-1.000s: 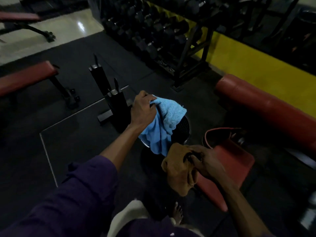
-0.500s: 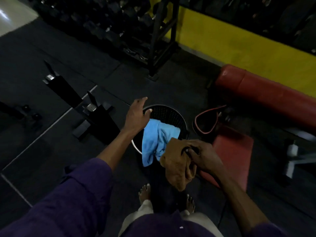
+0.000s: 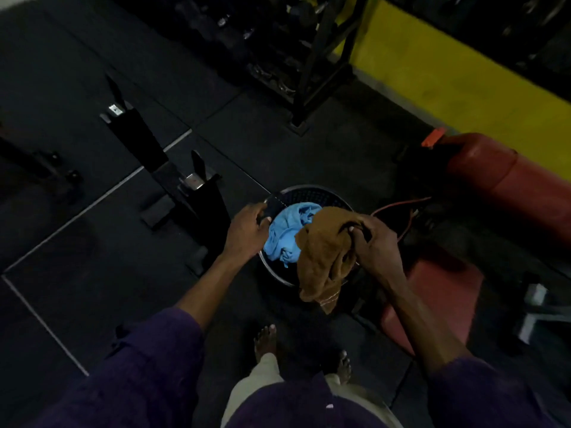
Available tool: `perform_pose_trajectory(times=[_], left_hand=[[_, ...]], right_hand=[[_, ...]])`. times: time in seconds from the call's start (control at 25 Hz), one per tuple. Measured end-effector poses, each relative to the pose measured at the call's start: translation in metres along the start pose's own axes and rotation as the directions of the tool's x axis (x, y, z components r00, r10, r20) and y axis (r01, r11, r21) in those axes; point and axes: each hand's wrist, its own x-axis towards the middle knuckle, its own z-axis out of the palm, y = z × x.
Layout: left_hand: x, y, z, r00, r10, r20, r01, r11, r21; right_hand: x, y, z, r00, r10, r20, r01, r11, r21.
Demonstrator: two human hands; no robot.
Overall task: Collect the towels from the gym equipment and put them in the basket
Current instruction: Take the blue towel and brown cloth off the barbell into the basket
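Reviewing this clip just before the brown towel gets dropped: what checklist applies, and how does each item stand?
1. Crumpled brown cloth towel firmly gripped by the right hand: ok.
2. Brown towel fully over the black round mesh basket: its lower end shows past the near rim, not ok.
3. Light blue cloth towel lying inside the basket: ok.
4. Left hand holding the basket rim steady: ok.
5. Room left under the blue towel: cannot tell.
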Motion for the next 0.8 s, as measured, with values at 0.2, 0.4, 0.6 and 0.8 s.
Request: perform_pose_trajectory(times=[0.2, 0.4, 0.6, 0.8], left_hand=[[0.003, -0.005, -0.005, 0.999, -0.018, -0.039, 0.016, 0.999, -0.049], [0.006, -0.005, 0.001, 0.999, -0.034, -0.006, 0.034, 0.999, -0.029], [0.012, 0.000, 0.014, 0.998, -0.041, 0.056, 0.041, 0.999, -0.013], [0.016, 0.026, 0.035, 0.994, 0.014, 0.107, -0.006, 0.997, -0.078]], right_hand=[[0.037, -0.013, 0.005, 0.987, -0.013, -0.163, 0.017, 1.000, 0.026], [0.040, 0.007, 0.029, 0.998, -0.010, 0.063, 0.019, 0.989, -0.145], [0.026, 0.018, 0.037, 0.978, 0.134, 0.160, -0.111, 0.983, -0.146], [0.006, 0.030, 0.020, 0.939, 0.297, 0.173, -0.298, 0.954, -0.019]])
